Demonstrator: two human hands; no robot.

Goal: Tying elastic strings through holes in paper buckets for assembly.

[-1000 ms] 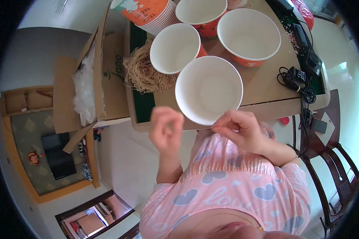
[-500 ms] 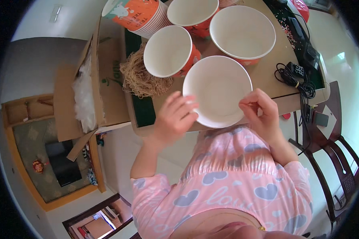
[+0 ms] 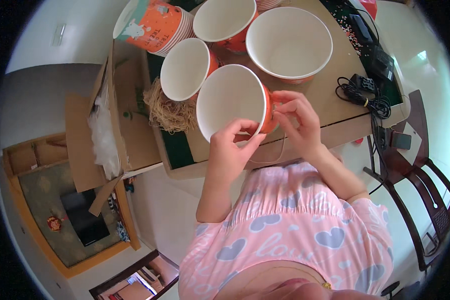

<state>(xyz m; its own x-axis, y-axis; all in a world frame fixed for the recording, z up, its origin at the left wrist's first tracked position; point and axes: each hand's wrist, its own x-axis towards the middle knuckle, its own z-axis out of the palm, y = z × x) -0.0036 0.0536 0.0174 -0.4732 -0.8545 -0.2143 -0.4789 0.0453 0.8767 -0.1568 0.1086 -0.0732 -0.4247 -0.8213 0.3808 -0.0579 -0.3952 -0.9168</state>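
Steadying the white-lined, orange-walled round paper bucket (image 3: 229, 97) at the near edge of the worktop (image 3: 330, 102), the left hand (image 3: 229, 145) is partly curled, its thumb and fingers gripping the rim on the near side. The bucket appears tilted: its mouth faces upward and to the left, its base lies off to the right, and its long axis slants between them. Whether the base touches the surface cannot be told. At the outer wall, the right hand (image 3: 301, 125) is half curled, thumb and fingertips drawn close together; what they pinch is hidden. A thin tan cord (image 3: 283, 147) hangs just below them and loops toward the near edge. The step in hand looks like fitting that cord to the bucket's side, and the next move seems to call for a steady rim and a fine pinch at the wall. Just beyond, toward the left edge, lies a loose tan hank of string (image 3: 172, 114), beside a smaller white-lined paper bucket (image 3: 185, 70). Black coiled cables (image 3: 377, 105) lie near the right edge.
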